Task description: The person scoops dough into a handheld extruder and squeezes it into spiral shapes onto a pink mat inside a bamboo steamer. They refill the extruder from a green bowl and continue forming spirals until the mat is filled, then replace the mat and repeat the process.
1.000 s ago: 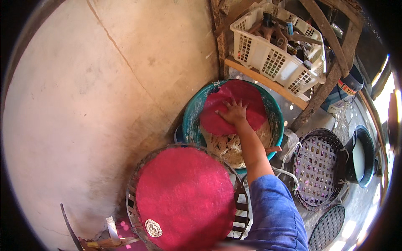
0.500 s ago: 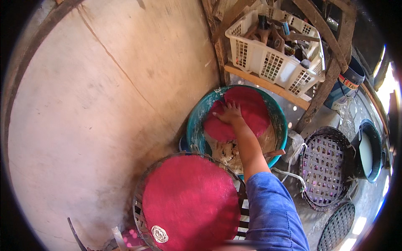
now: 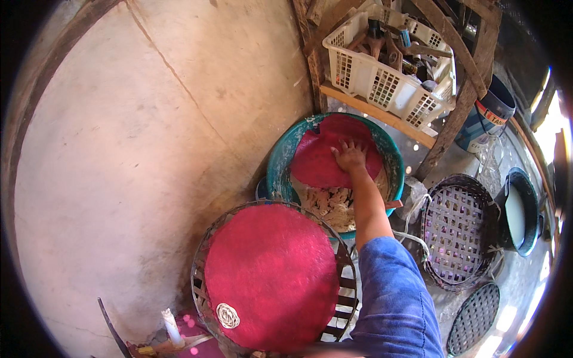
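Observation:
A round dark-red sheet (image 3: pixel 307 158) lies in a teal basin (image 3: pixel 276 173), over a pale, lumpy mass (image 3: pixel 334 206). My right hand (image 3: pixel 351 156) rests palm down on this sheet, its fingers spread, holding nothing. A second, larger round red sheet (image 3: pixel 271 277) covers an openwork woven basket (image 3: pixel 349 292) closer to me. On its lower left part lies a small off-white coil (image 3: pixel 227 315). My left hand does not show. A blurred brownish shape at the lower edge is too unclear to name.
A cream plastic crate (image 3: pixel 382 83) of tools and odds and ends stands on a wooden ledge (image 3: pixel 382 114) behind the basin. To the right are a woven basket (image 3: pixel 458 230), a flat woven tray (image 3: pixel 474 319), a dark tub of whitish liquid (image 3: pixel 516 218) and a bucket (image 3: pixel 486 119).
My right hand has shifted right across the red sheet in the basin. That sheet's notched edge now looks smoother, and more of the pale mass shows below it.

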